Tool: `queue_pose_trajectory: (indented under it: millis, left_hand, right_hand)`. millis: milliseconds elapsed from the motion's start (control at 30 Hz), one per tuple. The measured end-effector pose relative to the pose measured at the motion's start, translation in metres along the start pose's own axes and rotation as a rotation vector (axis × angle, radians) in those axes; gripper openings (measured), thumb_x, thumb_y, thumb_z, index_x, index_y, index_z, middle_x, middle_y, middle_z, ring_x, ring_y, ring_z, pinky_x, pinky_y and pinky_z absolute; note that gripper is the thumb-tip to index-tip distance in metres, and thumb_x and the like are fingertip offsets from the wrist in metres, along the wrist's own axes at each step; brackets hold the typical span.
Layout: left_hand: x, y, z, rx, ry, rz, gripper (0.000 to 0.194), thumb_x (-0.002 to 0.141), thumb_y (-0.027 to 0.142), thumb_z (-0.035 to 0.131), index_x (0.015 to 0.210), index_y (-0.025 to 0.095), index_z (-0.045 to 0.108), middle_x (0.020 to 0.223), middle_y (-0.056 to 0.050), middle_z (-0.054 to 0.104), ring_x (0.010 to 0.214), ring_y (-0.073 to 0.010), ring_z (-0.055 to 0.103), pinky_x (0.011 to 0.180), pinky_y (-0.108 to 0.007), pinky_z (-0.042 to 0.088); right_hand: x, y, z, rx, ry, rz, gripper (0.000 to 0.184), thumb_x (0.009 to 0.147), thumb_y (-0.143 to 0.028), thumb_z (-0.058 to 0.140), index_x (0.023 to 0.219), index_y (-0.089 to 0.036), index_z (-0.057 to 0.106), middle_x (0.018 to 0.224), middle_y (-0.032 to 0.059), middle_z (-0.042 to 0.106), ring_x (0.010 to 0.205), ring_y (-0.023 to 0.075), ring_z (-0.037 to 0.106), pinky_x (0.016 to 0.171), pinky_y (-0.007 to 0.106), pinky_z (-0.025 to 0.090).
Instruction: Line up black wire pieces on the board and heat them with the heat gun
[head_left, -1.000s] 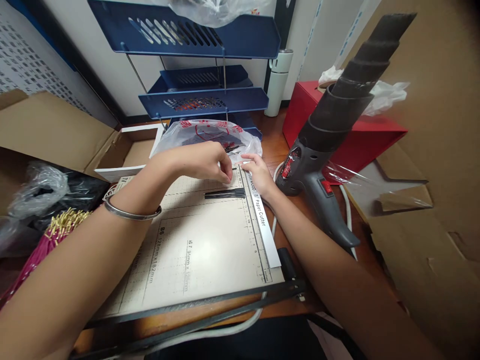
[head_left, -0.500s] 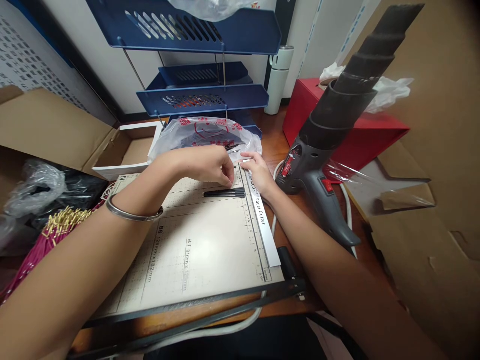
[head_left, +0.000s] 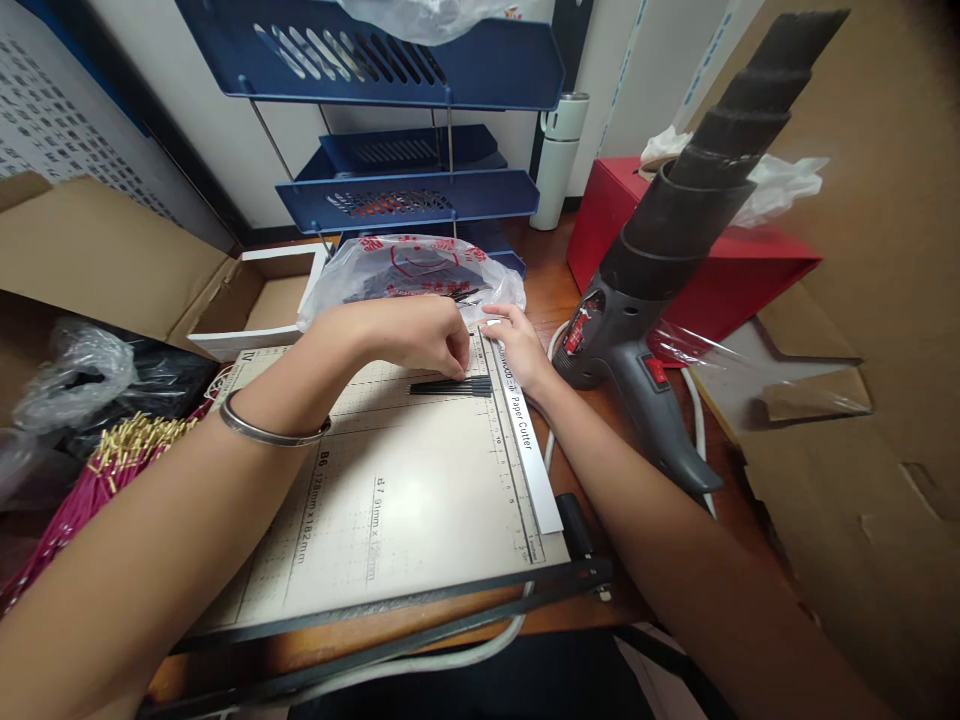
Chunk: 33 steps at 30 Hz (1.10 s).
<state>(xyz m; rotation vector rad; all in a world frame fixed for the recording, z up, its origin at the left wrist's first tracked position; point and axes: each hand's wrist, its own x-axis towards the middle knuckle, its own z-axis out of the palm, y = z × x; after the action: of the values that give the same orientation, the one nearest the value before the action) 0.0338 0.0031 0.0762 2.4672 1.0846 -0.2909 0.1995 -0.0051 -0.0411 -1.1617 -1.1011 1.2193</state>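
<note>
My left hand (head_left: pixel 431 335), with a metal bangle (head_left: pixel 274 432) on its wrist, is closed with thumb and fingers pressed together. Its fingertips meet the far edge of a row of thin black strips (head_left: pixel 450 387); what they pinch, if anything, is hidden. Those strips lie side by side on the cream board of a paper cutter (head_left: pixel 427 500), their right ends at the ruler scale. Over the far end of the cutter's white bar (head_left: pixel 536 480) rests my right hand (head_left: pixel 519 348), fingers stretched out. The cutter's dark arm (head_left: pixel 420 625) lies low along the near side.
To the right, a heat gun (head_left: pixel 637 300) stands nozzle up before a red box (head_left: pixel 765 255). Behind the cutter are a printed plastic bag (head_left: pixel 345 275) and blue tray shelves (head_left: pixel 495 195). Left are an open carton (head_left: pixel 112 250) and gold-tipped magenta cords (head_left: pixel 82 520).
My left hand's fingertips have come down slightly towards me, from just beyond the black strips to their far edge. My right hand stays put.
</note>
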Motion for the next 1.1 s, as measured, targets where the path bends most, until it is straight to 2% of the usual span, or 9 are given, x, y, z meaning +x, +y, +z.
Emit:
queue_pose_trajectory:
  millis: [233,333,467,633,933,1100]
  left_hand:
    - [-0.004,0.008,-0.001,0.187,0.067,-0.061,0.022,0.081,0.026,0.065,0.089,0.023,0.086,0.076,-0.004,0.076,0.068,-0.0198,0.063,0.072,-0.033,0.042]
    - [-0.003,0.007,-0.002,0.236,0.102,-0.068,0.023,0.081,0.028,0.064,0.089,0.025,0.085,0.076,-0.004,0.077,0.07,-0.0197,0.062,0.071,-0.032,0.041]
    - [-0.002,0.006,-0.003,0.308,0.126,-0.108,0.026,0.082,0.026,0.061,0.089,0.025,0.086,0.082,-0.005,0.079,0.07,-0.0189,0.063,0.068,-0.031,0.039]
    - [-0.001,0.0,-0.003,0.311,0.151,-0.111,0.027,0.082,0.026,0.061,0.093,0.025,0.086,0.087,-0.004,0.08,0.073,-0.0186,0.063,0.068,-0.03,0.039]
    - [0.001,-0.004,-0.004,0.276,0.148,-0.144,0.024,0.087,0.026,0.063,0.097,0.024,0.085,0.097,-0.005,0.082,0.079,-0.0203,0.066,0.071,-0.031,0.039]
    - [0.001,-0.006,-0.003,0.273,0.156,-0.125,0.025,0.087,0.028,0.063,0.096,0.024,0.085,0.095,-0.005,0.082,0.077,-0.0199,0.066,0.07,-0.03,0.039]
  right_hand:
    - [-0.001,0.002,0.0,0.062,-0.046,0.011,0.05,0.061,-0.031,0.068,0.11,-0.025,0.059,0.103,0.0025,0.065,0.11,0.0257,0.062,0.111,0.047,0.045]
    - [-0.001,0.002,-0.001,0.074,-0.082,0.019,0.054,0.06,-0.028,0.067,0.113,-0.027,0.058,0.105,0.0026,0.066,0.112,0.0269,0.061,0.107,0.047,0.047]
    - [-0.002,0.003,-0.002,0.104,-0.102,0.019,0.058,0.057,-0.025,0.067,0.115,-0.027,0.056,0.106,0.002,0.065,0.105,0.0255,0.061,0.1,0.045,0.049]
    - [0.0,0.004,-0.003,0.116,-0.114,0.026,0.06,0.055,-0.024,0.069,0.114,-0.028,0.056,0.106,0.0005,0.065,0.095,0.0224,0.06,0.096,0.043,0.05]
    - [-0.001,0.002,-0.004,0.11,-0.132,0.024,0.063,0.055,-0.022,0.071,0.116,-0.028,0.056,0.106,0.0002,0.065,0.09,0.0203,0.06,0.091,0.04,0.05]
    - [0.0,0.004,-0.004,0.092,-0.127,0.021,0.063,0.056,-0.021,0.072,0.116,-0.029,0.057,0.107,0.0001,0.066,0.092,0.021,0.061,0.089,0.039,0.051]
